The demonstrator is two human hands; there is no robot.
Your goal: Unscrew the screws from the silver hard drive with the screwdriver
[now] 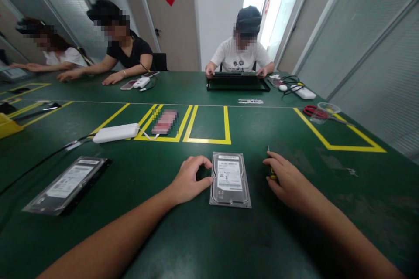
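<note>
A silver hard drive (229, 179) with a white label lies on the green table, label up. My left hand (191, 179) touches its left edge with thumb and index finger curved around that side. To the right of the drive, and apart from it, my right hand (288, 181) is closed on a small screwdriver (272, 173); its yellow handle shows between the fingers and its thin metal shaft points away from me. Another hard drive (72, 183) lies at the left on the table, label up.
A white power bank (116, 133) with cables and a phone (165, 122) lie beyond my left hand. Yellow tape (207, 141) marks the green table (170, 244). Red-handled scissors (316, 112) lie at the right. Across the table a person holds a black frame (238, 85); others sit left.
</note>
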